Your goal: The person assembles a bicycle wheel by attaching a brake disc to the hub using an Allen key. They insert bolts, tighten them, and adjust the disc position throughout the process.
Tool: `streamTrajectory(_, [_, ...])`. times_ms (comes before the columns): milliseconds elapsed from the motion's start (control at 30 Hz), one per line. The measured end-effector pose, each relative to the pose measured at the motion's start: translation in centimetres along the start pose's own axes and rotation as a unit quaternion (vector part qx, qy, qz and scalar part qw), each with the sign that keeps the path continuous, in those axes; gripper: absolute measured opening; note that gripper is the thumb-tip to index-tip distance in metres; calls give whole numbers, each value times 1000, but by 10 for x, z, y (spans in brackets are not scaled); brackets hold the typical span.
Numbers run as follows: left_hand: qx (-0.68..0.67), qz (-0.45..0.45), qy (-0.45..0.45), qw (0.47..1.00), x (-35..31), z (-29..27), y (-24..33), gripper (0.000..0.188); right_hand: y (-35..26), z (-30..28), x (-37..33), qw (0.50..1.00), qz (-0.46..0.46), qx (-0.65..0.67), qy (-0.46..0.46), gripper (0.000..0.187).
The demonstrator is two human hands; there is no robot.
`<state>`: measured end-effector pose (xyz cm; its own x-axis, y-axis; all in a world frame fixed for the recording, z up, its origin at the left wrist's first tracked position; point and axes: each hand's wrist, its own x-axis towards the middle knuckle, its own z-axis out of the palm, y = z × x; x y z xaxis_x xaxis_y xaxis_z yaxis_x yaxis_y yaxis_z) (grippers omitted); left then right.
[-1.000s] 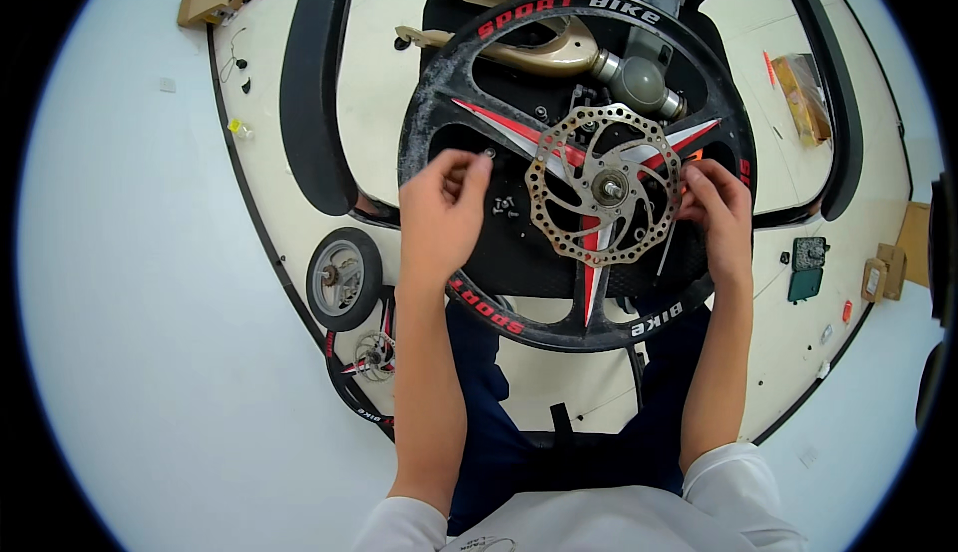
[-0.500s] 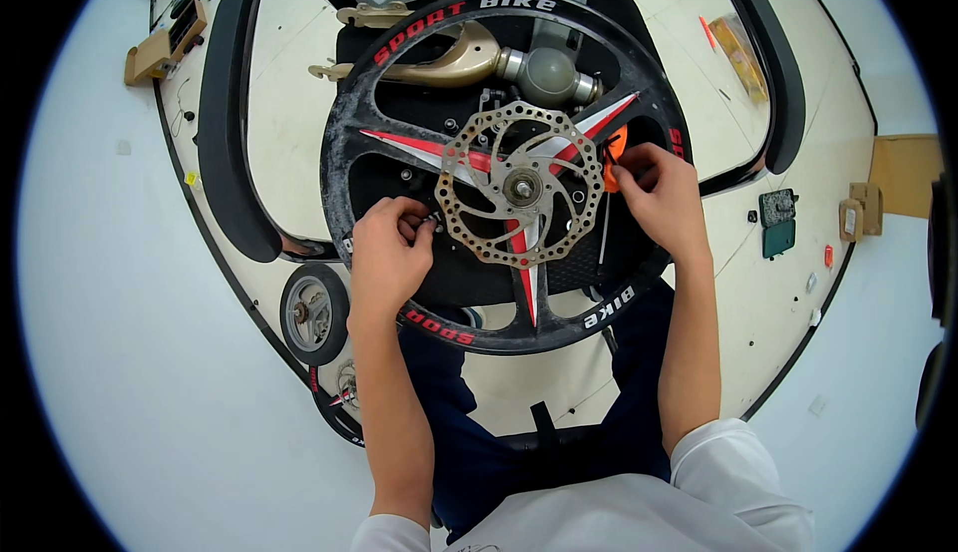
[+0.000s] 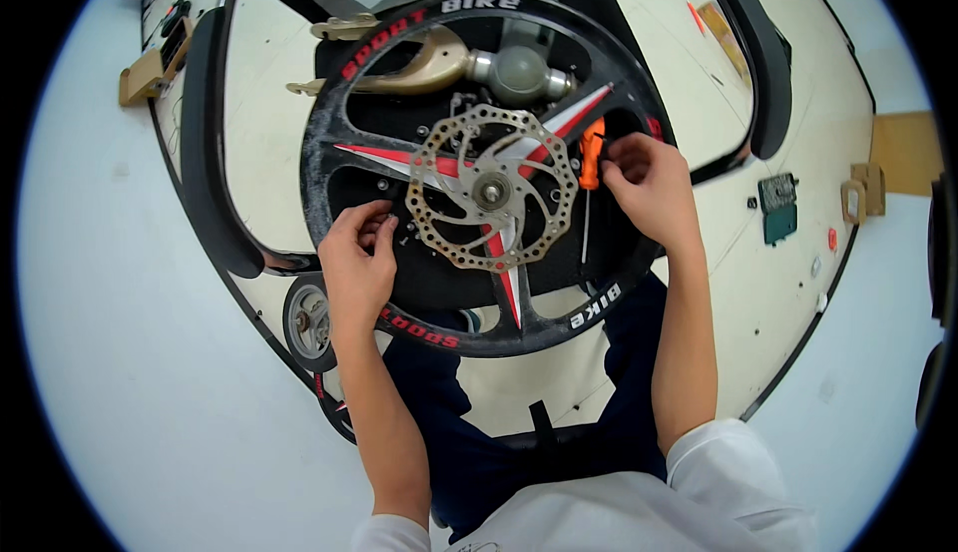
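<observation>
A black bike wheel [image 3: 324,168] with red and white spoke accents lies flat on a black chair seat [image 3: 374,108]. A drilled silver brake disc [image 3: 435,229] sits around its hub [image 3: 492,192]. My left hand [image 3: 357,253] is over the wheel's left side, thumb and fingertips pinched together; anything between them is too small to make out. Over the right side, my right hand [image 3: 649,185] has curled fingers and thumb pressed together beside a small dark piece, which I cannot identify. An orange-handled screwdriver [image 3: 591,158] lies just left of it, its shaft pointing toward me.
Under the wheel's far part lies a gold-coloured fork part [image 3: 439,61] joined to a grey round housing [image 3: 520,75]. Small bolts [image 3: 383,185] show between the spokes. Chair armrests [image 3: 207,143] flank the wheel. A smaller wheel [image 3: 307,322] and a green case [image 3: 779,215] are on the floor.
The view has shifted, so the wheel and chair appear further left. My right hand is now further from the screwdriver, whose handle shows more. My left hand has drawn away from the disc.
</observation>
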<state>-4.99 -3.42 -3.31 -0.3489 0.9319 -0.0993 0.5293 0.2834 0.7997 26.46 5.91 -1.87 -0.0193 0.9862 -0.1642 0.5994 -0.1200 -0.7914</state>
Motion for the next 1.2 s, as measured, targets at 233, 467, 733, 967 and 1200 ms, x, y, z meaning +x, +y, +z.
streamTrajectory(233, [-101, 160, 31, 981, -11, 11, 38, 15, 6, -4, -2, 998, 28, 61, 16, 14])
streamTrajectory(467, [-6, 291, 90, 952, -6, 34, 46, 16, 5, 0, -2, 998, 13, 64, -4, 15])
streamTrajectory(733, [-79, 234, 77, 966, -9, 41, 45, 25, -2, 0, -3, 994, 1, 109, 8, 14])
streamTrajectory(967, [-48, 258, 80, 962, -11, 41, 50, 31, -12, -2, -6, 974, -16, 226, 28, 13])
streamTrajectory(1200, [-44, 248, 90, 964, -11, 40, 52, 34, -25, 2, -9, 960, -42, 273, 37, 11])
